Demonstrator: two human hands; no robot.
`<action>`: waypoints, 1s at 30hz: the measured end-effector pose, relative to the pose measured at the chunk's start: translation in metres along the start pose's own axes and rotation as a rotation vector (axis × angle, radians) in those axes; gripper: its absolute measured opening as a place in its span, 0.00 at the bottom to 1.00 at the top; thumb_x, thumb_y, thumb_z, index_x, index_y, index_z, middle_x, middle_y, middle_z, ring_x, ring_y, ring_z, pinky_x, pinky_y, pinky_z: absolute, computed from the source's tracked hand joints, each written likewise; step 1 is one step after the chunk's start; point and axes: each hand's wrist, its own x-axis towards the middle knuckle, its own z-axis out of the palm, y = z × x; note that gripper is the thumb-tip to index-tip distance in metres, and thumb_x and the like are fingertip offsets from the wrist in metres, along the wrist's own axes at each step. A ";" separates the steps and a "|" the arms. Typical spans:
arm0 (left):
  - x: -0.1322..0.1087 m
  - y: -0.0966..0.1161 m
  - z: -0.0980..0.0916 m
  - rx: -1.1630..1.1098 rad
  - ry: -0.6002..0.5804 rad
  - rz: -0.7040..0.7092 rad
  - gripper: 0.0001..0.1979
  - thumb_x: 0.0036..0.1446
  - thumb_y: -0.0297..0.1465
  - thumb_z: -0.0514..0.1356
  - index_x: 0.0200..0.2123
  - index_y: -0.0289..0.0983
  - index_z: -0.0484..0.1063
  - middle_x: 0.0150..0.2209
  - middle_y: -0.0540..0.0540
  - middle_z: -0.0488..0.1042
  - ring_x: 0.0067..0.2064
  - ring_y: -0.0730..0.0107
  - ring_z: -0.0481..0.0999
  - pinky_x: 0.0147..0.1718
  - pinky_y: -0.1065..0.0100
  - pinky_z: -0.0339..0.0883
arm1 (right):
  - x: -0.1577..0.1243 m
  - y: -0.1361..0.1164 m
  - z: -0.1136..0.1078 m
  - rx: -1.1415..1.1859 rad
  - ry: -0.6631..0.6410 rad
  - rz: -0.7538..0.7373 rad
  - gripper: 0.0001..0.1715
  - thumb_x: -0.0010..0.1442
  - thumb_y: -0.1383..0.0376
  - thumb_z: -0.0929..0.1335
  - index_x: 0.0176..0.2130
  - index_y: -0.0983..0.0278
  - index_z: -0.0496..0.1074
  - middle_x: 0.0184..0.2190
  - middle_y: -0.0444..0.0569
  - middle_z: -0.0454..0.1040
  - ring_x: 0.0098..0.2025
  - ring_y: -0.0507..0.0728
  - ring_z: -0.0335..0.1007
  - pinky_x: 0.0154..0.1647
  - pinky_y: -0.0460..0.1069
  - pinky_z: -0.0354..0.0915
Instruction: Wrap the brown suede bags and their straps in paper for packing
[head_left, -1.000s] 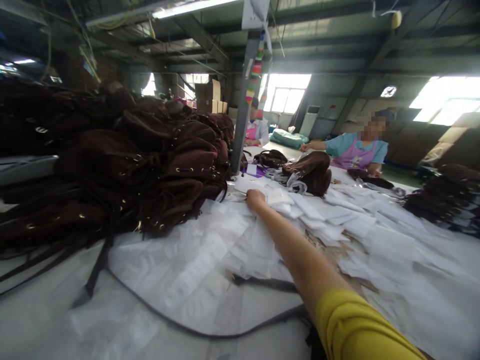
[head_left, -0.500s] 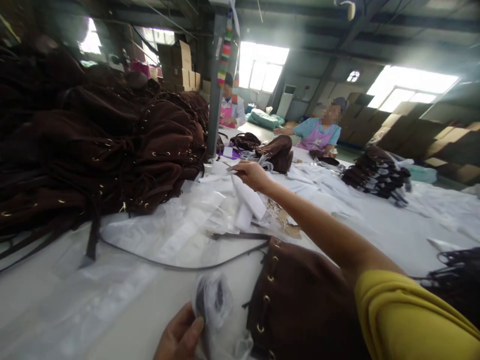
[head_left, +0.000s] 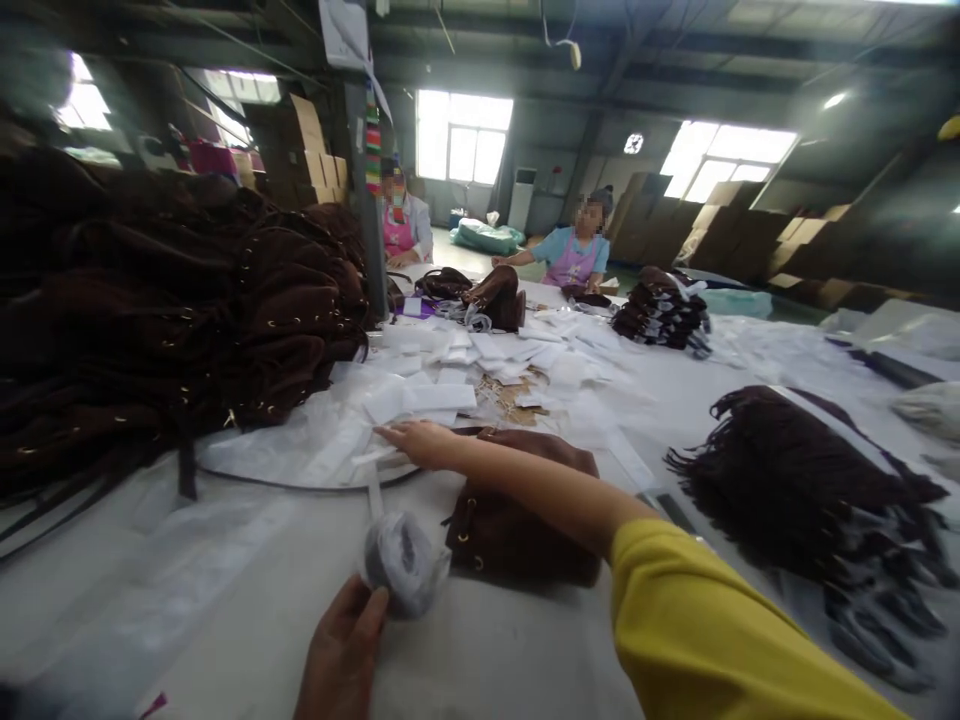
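Note:
My left hand (head_left: pixel 345 640) is closed on the edge of a coiled strap in clear plastic wrap (head_left: pixel 405 562), held above the table near the bottom middle. My right hand (head_left: pixel 420 443) reaches across to the left, its fingers drawn together on a thin white paper strip (head_left: pixel 375 457). Just beneath that hand lie clear plastic bags (head_left: pixel 300 445). A dark brown bag with gold eyelets (head_left: pixel 517 540) lies flat under my right forearm, and a long thin dark strap (head_left: pixel 300 486) curves leftward over the table.
A tall heap of brown bags (head_left: pixel 172 290) fills the left side beside a post (head_left: pixel 367 200). White paper pieces (head_left: pixel 517 350) are scattered beyond. Dark fringed bundles (head_left: pixel 795 480) lie at right. Two people in pink (head_left: pixel 399 232) and purple aprons (head_left: pixel 574 262) work across the table.
My right hand has come back toward me and lower, from over the far papers to just above the coil. My left hand still holds the coil. The view has swung right.

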 end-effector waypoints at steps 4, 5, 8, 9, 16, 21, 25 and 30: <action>-0.011 -0.002 0.001 -0.005 -0.051 0.056 0.18 0.46 0.40 0.72 0.37 0.37 0.77 0.41 0.45 0.79 0.47 0.59 0.75 0.49 0.65 0.67 | -0.038 -0.009 -0.025 0.157 0.084 0.127 0.29 0.63 0.74 0.61 0.62 0.62 0.62 0.57 0.58 0.70 0.53 0.60 0.69 0.51 0.53 0.65; -0.012 -0.001 0.002 -0.017 -0.068 0.074 0.17 0.47 0.40 0.71 0.37 0.37 0.77 0.40 0.46 0.79 0.47 0.59 0.75 0.49 0.64 0.67 | -0.050 -0.013 -0.031 0.191 0.092 0.153 0.26 0.66 0.72 0.60 0.62 0.62 0.62 0.50 0.56 0.74 0.47 0.58 0.72 0.46 0.50 0.67; -0.014 0.002 0.007 -0.043 -0.087 0.137 0.14 0.49 0.38 0.70 0.36 0.37 0.76 0.39 0.47 0.79 0.46 0.61 0.75 0.50 0.64 0.66 | -0.094 -0.036 -0.041 0.512 0.056 0.196 0.24 0.73 0.59 0.53 0.62 0.63 0.60 0.33 0.47 0.75 0.26 0.50 0.65 0.27 0.43 0.62; -0.014 0.003 0.009 -0.042 -0.085 0.161 0.13 0.49 0.37 0.70 0.36 0.37 0.76 0.38 0.48 0.79 0.45 0.62 0.75 0.50 0.64 0.66 | -0.111 -0.045 -0.042 0.711 0.038 0.203 0.27 0.73 0.54 0.52 0.62 0.63 0.60 0.30 0.45 0.73 0.21 0.48 0.59 0.22 0.42 0.57; -0.008 0.010 0.018 0.048 -0.134 0.250 0.16 0.48 0.38 0.71 0.37 0.35 0.78 0.37 0.47 0.79 0.40 0.68 0.74 0.43 0.70 0.65 | -0.202 -0.085 -0.018 1.577 0.184 0.251 0.33 0.66 0.43 0.59 0.51 0.67 0.71 0.22 0.38 0.57 0.19 0.47 0.40 0.19 0.44 0.41; -0.002 0.018 0.022 0.109 -0.196 0.272 0.18 0.49 0.38 0.71 0.41 0.35 0.78 0.41 0.46 0.79 0.42 0.68 0.74 0.45 0.69 0.65 | -0.229 -0.091 -0.003 1.323 0.426 0.338 0.29 0.67 0.46 0.60 0.54 0.65 0.64 0.24 0.41 0.70 0.20 0.48 0.57 0.22 0.44 0.54; -0.004 0.036 0.028 0.141 -0.243 0.280 0.18 0.48 0.38 0.72 0.40 0.34 0.79 0.40 0.45 0.80 0.41 0.66 0.75 0.45 0.68 0.67 | -0.246 -0.101 -0.010 1.083 0.426 0.319 0.22 0.69 0.49 0.58 0.47 0.62 0.68 0.30 0.45 0.75 0.21 0.49 0.63 0.23 0.45 0.60; -0.012 0.061 0.038 0.159 -0.343 0.188 0.18 0.47 0.38 0.72 0.39 0.34 0.80 0.39 0.43 0.81 0.41 0.64 0.77 0.43 0.68 0.69 | -0.247 -0.108 -0.017 0.851 0.602 0.255 0.14 0.64 0.57 0.67 0.41 0.61 0.79 0.38 0.50 0.76 0.38 0.56 0.72 0.41 0.49 0.66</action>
